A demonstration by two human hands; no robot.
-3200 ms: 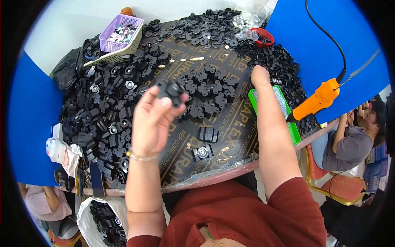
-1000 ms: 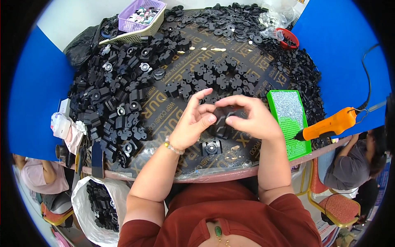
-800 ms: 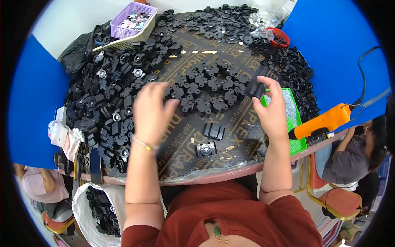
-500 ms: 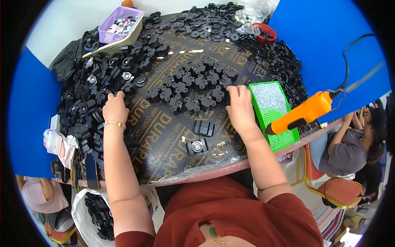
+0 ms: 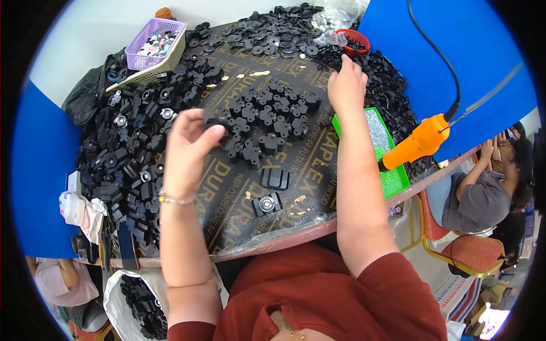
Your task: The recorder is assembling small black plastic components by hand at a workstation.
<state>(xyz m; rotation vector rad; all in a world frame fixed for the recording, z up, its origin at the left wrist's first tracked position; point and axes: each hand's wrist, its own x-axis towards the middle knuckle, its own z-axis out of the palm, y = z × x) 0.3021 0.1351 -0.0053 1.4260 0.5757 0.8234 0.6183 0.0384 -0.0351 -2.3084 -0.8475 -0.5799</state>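
Observation:
My left hand is raised at the left edge of a cluster of black plastic blocks. Its thumb and fingers close on a black plastic part, whose outline blends with the blocks behind. Stretched far forward, my right hand is over the small black parts just below a red bowl; its fingers look apart, though the fingertips' undersides are hidden. Closer to me lie a loose black block and another black block with a round metal centre.
A green tray of small silvery pieces lies under my right forearm, with an orange electric screwdriver hanging over it. Black parts heap at left and back. A purple basket stands back left. Blue partitions flank the table; people sit beyond.
My left hand has moved from the left heap toward the block cluster and shows a black part in its grip. My right hand has reached forward from beside the cluster toward the red bowl.

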